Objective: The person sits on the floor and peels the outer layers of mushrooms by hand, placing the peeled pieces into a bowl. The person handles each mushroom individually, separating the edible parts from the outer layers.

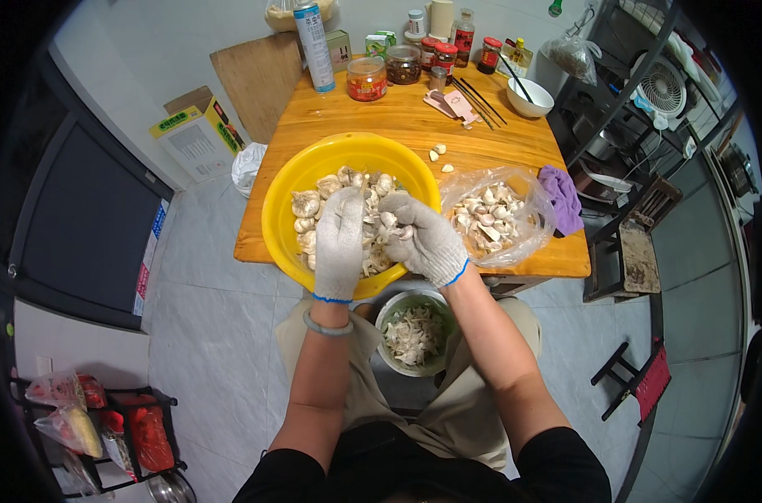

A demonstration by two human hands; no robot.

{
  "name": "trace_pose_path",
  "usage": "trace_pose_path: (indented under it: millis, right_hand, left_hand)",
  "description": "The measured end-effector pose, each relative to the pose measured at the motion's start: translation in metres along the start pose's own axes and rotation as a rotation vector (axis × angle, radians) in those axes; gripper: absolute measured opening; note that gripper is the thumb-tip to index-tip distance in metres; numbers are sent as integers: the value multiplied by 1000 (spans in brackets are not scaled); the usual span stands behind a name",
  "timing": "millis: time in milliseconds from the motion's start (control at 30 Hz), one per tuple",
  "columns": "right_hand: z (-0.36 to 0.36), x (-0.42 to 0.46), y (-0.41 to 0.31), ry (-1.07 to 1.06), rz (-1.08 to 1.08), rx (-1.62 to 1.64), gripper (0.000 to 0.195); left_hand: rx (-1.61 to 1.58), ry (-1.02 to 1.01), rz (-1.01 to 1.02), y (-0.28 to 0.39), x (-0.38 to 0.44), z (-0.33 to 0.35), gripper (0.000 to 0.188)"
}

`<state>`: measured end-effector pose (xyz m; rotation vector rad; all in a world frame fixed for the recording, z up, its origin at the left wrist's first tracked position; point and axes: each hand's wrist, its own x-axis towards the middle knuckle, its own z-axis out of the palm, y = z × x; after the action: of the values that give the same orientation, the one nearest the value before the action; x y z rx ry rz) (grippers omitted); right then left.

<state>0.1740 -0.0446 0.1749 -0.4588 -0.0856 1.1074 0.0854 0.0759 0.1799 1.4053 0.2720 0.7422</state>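
Observation:
Both my hands wear pale knitted gloves with blue cuffs and are over a yellow plastic basin (428, 176) holding many garlic bulbs (305, 204). My left hand (340, 236) is upright with its fingertips among the garlic; whether it grips anything is hidden. My right hand (422, 236) holds garlic cloves (390, 221) between thumb and fingers, beside the left. Right of the basin lies an open clear plastic bag (525, 245) with separated garlic cloves (491, 210). Below the table edge, between my knees, a metal bowl (384, 314) holds papery garlic skins (412, 333).
Several loose cloves (439, 149) lie behind the bag, and a purple cloth (560, 198) is at its right. Jars, an aerosol can (315, 47), chopsticks and a white bowl (530, 97) stand or lie at the wooden table's (381, 119) back. A wooden chair (635, 251) stands right.

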Motion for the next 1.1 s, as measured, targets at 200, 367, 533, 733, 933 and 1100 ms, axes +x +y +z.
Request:
trace_pose_path:
  millis: [200, 367, 533, 733, 933, 1100]
  right_hand:
    - [3, -4, 3, -43, -78, -192, 30]
    - [10, -5, -3, 208, -296, -1030, 35]
    - [10, -7, -9, 177, -234, -852, 37]
    - [0, -15, -30, 172, -256, -489, 25]
    - [-43, -32, -76, 638, -627, -974, 27]
    - [-74, -49, -104, 768, -646, -1025, 42]
  left_hand:
    - [-21, 13, -12, 3, 1, 1, 33]
    - [-378, 46, -121, 2, 1, -3, 35]
    - [-65, 153, 28, -17, 7, -13, 38]
    - [878, 35, 652, -29, 18, -33, 33]
    - [496, -23, 254, -43, 10, -38, 31]
    - [-297, 0, -144, -13, 9, -20, 47]
